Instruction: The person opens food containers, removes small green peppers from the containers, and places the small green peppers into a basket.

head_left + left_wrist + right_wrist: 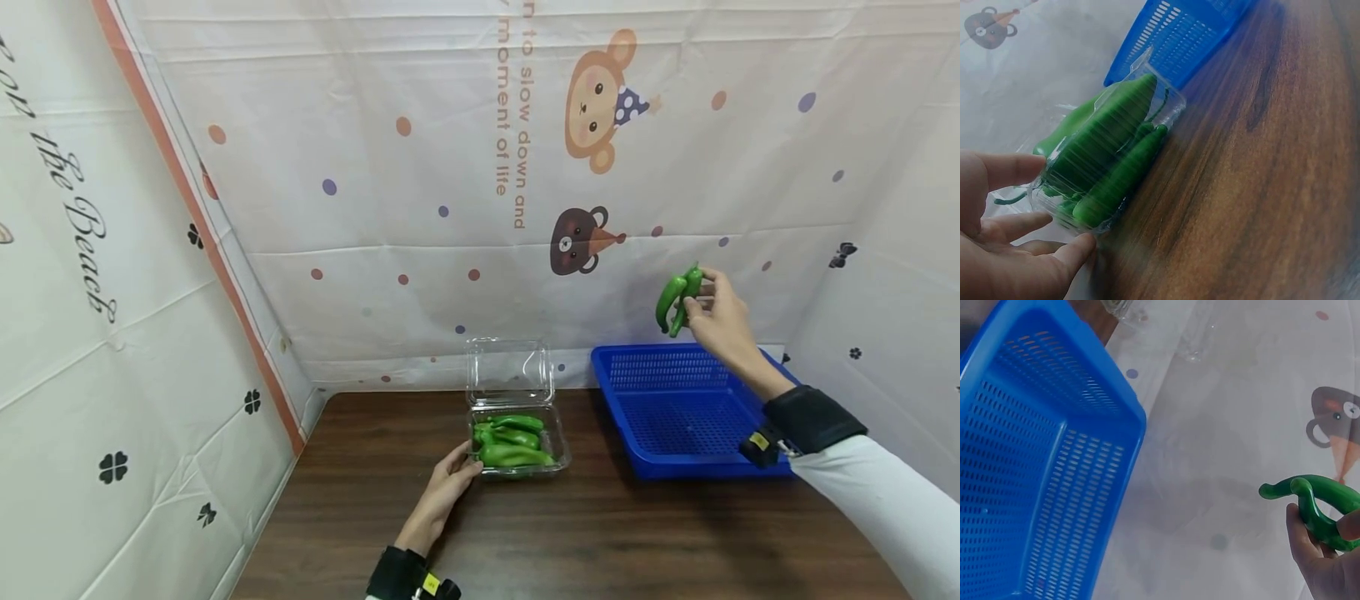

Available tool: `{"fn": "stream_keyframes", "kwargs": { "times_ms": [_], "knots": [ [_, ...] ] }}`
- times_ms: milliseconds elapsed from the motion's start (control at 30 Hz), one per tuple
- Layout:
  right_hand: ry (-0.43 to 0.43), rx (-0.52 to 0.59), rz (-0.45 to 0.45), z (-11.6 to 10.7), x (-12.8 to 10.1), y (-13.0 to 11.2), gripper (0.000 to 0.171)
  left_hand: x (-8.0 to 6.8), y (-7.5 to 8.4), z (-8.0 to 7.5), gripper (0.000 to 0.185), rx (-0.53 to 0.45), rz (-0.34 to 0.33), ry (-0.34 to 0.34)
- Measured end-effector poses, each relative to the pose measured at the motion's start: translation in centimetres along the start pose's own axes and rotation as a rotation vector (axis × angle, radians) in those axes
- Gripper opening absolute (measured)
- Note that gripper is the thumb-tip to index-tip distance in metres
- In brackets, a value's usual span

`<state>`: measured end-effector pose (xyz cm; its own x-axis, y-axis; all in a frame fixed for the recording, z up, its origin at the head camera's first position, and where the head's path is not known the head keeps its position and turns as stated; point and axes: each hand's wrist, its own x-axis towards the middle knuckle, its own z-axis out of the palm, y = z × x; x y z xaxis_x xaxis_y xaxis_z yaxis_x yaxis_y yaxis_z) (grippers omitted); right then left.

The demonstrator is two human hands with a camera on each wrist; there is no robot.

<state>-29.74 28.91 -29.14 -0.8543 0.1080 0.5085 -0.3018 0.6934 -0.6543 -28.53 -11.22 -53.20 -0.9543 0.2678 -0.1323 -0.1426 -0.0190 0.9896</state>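
My left hand (444, 493) holds the near left corner of a clear plastic clamshell box (561, 463), fingers and thumb spread on its side. Several glossy green peppers (514, 456) lie inside, and the hinged lid (510, 371) stands up at the back. In the left wrist view, green peppers (1100, 134) show through the clear wall beside the fingertips (1079, 248). Above the far side of a blue basket, my right hand (722, 321) pinches two curved green peppers (670, 302). Their curled stem ends (1300, 486) point away from the fingers in the right wrist view.
The blue perforated basket (628, 433) stands on the dark wood table (360, 500), right of the box. A white printed cloth (360, 208) hangs behind the table, with more cloth along both sides. My right forearm (757, 371) crosses over the basket's right side.
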Motion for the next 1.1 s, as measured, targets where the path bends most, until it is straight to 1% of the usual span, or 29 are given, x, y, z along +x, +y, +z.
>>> {"fn": "stream_keyframes", "kwargs": {
  "times_ms": [167,367,533,700,967,1100],
  "knots": [
    [-0.009,-0.002,0.008,-0.1,-0.1,1.1,0.054,-0.1,0.0,0.0,0.073,0.000,-0.002,0.001],
    [-0.037,-0.039,-0.009,0.0,-0.4,2.9,0.054,-0.2,-0.1,-0.1,0.072,-0.005,-0.005,0.008],
    [-0.045,-0.069,0.007,0.2,-0.5,4.0,0.054,-0.2,-0.1,-0.1,0.072,0.003,-0.005,0.005],
    [-0.047,-0.073,0.020,0.3,-0.5,4.4,0.055,-0.1,0.0,-0.1,0.072,-0.003,0.002,0.001],
    [-0.048,-0.092,0.003,0.8,-0.9,4.6,0.054,0.0,-0.1,-0.2,0.072,-0.010,-0.004,0.005],
    [-0.057,-0.104,-0.023,1.0,-1.4,5.1,0.053,0.0,-0.1,-0.2,0.073,-0.004,-0.007,0.007]
  ]
}}
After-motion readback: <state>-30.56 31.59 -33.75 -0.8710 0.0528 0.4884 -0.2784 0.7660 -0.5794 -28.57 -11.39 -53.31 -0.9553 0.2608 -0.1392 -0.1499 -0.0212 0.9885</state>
